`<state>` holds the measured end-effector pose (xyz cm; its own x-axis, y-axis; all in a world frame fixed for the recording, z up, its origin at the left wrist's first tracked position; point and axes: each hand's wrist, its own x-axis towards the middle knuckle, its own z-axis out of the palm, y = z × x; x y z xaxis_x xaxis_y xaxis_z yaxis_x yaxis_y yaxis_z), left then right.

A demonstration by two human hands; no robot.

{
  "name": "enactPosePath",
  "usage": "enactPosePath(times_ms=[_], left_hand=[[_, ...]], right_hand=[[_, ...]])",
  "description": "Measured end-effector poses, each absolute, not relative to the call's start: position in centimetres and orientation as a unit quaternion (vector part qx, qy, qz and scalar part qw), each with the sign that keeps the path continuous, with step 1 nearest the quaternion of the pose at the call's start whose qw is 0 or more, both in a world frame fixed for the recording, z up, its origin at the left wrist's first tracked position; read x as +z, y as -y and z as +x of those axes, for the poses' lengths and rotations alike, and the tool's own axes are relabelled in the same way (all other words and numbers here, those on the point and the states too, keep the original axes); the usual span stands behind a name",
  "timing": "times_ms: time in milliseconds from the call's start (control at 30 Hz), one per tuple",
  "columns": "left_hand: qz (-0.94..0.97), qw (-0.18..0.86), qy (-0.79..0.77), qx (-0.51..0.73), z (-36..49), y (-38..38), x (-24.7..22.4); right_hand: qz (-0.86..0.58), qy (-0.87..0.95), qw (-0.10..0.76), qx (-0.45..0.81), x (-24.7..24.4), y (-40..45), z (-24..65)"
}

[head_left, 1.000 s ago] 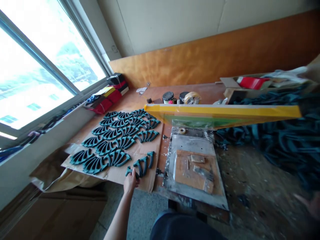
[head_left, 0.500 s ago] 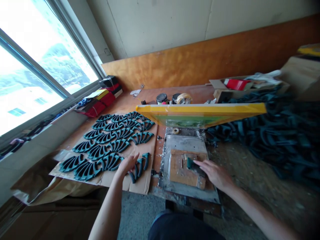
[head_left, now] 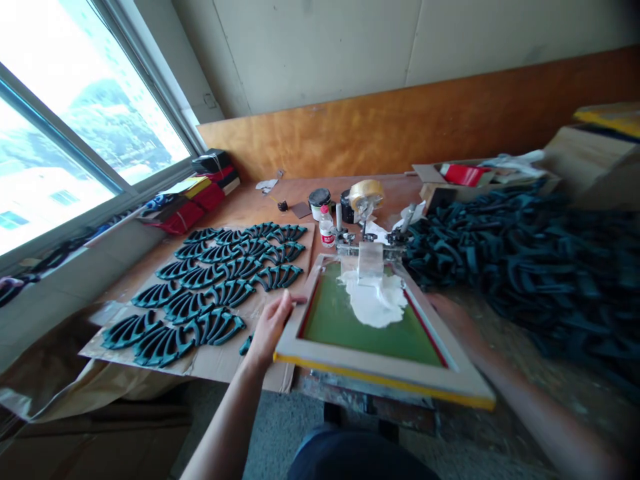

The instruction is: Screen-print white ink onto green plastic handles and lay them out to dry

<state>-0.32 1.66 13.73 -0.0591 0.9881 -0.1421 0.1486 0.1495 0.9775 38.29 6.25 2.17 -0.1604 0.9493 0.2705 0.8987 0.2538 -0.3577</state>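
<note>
Right, going left to right: your cardboard sheet [head_left: 225, 363] carries nested rows of dark teal curved parts [head_left: 215, 280], with one loose part [head_left: 245, 345] near its front edge, just beside your left hand [head_left: 270, 327]. That hand's fingers are spread, not pinching, and their tips [head_left: 299, 300] touch the left rail of the wooden screen frame [head_left: 370, 367]. The frame lies tilted toward you over the press, its far end in the hinge clamps [head_left: 370, 237]. The step in hand looks like printing, with thick white ink [head_left: 373, 300] pooled on the green mesh [head_left: 340, 327]. Behind the frame stand a bottle [head_left: 327, 227] of what looks like clear liquid, a white tin [head_left: 319, 202] and a black tin [head_left: 347, 207], both with contents hidden, and a tape roll [head_left: 366, 193]. Your right hand [head_left: 450, 310] is at the frame's right rail; you cannot tell its finger state. Beyond it lies a heap of teal parts [head_left: 500, 260], and behind that a box [head_left: 465, 175] holds something red and papers.
</note>
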Motion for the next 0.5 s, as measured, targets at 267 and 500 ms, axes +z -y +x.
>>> enactPosePath(times_ms=[267, 500], left_hand=[[0.536, 0.431, -0.673, 0.272, -0.7, 1.0, 1.1], [0.539, 0.445, -0.670, 0.250, -1.1, 0.7, 0.4]], right_hand=[[-0.519, 0.840, 0.157, -0.002, 9.4, -10.6, 29.0], [-0.382, 0.920, 0.079, 0.039, 5.7, -4.2, 28.8]])
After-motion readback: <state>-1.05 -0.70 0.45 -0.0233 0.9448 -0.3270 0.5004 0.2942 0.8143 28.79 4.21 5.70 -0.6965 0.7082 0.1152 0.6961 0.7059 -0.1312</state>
